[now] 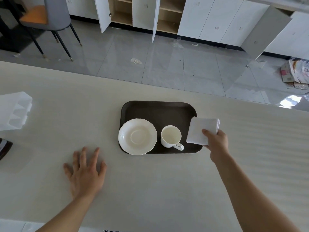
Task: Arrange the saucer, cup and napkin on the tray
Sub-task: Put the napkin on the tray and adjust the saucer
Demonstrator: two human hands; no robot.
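Dark brown tray (158, 109) sat near the middle of our pale table (167, 190), long side running left to right. White saucer (137, 136) lay in the tray's near-left corner, its rim hanging slightly past the tray's left and near edges. White cup (170, 136) stood upright just right of the saucer, apart from it, empty, handle pointing toward the near-right. Our right hand (216, 142) pinched a folded white napkin (202, 129) by its near-right corner, thumb on top; the napkin overlapped the tray's right edge, partly over the tray and partly past it. We couldn't tell whether it rested on the tray or was held just above. Our left hand (87, 173) was released, fingers spread, palm down on the table, well left of the tray, grasping nothing.
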